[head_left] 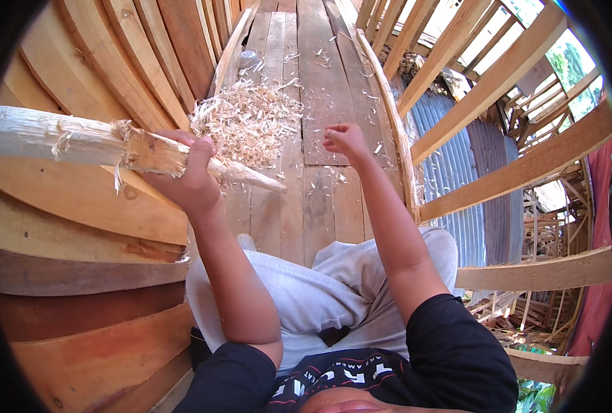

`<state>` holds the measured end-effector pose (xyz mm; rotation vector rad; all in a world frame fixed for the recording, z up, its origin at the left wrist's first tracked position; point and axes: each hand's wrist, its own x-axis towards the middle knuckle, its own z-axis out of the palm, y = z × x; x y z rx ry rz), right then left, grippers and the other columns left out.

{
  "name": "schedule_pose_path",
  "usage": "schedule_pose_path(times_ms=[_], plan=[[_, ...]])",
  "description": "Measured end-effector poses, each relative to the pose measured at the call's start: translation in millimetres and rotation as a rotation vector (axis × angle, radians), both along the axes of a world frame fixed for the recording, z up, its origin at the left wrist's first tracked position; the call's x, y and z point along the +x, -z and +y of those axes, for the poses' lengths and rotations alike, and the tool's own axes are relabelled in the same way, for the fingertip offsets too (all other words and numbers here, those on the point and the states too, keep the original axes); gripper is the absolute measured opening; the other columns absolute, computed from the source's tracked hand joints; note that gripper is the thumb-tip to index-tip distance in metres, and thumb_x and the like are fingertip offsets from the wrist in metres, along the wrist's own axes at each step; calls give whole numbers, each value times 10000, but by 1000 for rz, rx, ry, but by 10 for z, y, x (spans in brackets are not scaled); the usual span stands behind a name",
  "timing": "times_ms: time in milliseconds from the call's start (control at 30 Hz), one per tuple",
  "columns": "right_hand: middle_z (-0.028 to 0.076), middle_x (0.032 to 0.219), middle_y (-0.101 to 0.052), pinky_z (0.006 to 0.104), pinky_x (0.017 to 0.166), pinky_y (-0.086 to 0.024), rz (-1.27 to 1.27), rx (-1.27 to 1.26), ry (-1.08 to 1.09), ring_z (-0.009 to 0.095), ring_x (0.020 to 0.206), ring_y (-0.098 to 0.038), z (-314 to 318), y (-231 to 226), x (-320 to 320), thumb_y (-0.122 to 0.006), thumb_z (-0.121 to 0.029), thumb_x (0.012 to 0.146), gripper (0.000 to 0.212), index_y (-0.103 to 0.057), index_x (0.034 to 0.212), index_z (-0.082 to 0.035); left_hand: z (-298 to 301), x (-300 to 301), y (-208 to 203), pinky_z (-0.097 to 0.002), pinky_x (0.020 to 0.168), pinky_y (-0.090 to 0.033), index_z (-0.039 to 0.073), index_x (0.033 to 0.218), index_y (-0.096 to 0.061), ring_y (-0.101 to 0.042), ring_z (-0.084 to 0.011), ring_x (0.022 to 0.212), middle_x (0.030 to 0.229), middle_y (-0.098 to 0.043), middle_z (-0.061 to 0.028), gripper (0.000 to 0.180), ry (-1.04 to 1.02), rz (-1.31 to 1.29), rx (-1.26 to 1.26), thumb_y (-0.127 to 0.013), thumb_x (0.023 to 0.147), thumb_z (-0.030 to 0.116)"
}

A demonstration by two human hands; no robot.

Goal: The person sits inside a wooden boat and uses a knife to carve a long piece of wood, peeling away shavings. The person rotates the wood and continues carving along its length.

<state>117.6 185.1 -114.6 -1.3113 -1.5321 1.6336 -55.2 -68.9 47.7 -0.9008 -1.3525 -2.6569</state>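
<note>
The left hand (pixel 189 168) is gripping a rough wooden pole (pixel 144 150), which is extending in from the left; the right hand (pixel 346 140) is hovering in a loose fist, right of the wood shavings (pixel 247 122)

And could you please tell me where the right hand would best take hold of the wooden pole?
Probably by its slim tapered end, coming from the right: that end of the wooden pole juts out past the left hand, on the same side as the right hand, and looks narrow enough to close around, whereas the thicker part carries ragged, peeling strips.
</note>
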Motion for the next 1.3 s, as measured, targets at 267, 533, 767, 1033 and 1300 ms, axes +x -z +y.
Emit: schedule_pose_path(times_ms=[267, 533, 767, 1033, 1300], plan=[[293, 883, -642, 461, 744, -529, -934, 846, -279, 406, 839, -644, -558, 765, 319, -512, 22, 718, 180, -662, 805, 74, -23, -6, -11, -285, 559, -455, 33, 708, -462, -506, -164, 543, 637, -474, -65, 179, 16, -29, 6, -561, 634, -96], [226, 732, -648, 462, 666, -528, -874, 813, -35, 401, 683, -641, -167, 1246, 418, -590, -33, 722, 108, -685, 740, 13, -15, -5, -25, -266, 561, -444, 33, 704, -458, -500, -161, 536, 610, -468, -64, 182, 31, -9, -9, -571, 624, -86], [209, 762, -659, 442, 685, -520, -885, 813, -31, 344, 744, -656, -576, 906, 97, -630, -184, 809, 224, -677, 729, 20, -13, 8, 11, -264, 562, -443, 25, 721, -465, -499, -161, 538, 612, -466, -65, 190, 32, 28, -63, -577, 616, -86], [217, 843, -636, 454, 756, -512, -949, 827, 18, 361, 851, -627, -615, 945, -15, -588, -176, 838, 222, -668, 742, 8, 40, 71, -2, -264, 559, -444, 28, 716, -452, -500, -163, 546, 625, -465, -69, 191, 11, 30, -70, -561, 618, -94], [230, 808, -647, 451, 689, -522, -828, 794, -75, 388, 790, -643, -441, 939, 166, -602, -28, 724, 87, -665, 759, 21, 57, -29, 87, -295, 571, -458, 22, 708, -447, -501, -174, 558, 618, -470, -77, 177, 11, 86, -69, -542, 616, -97]])
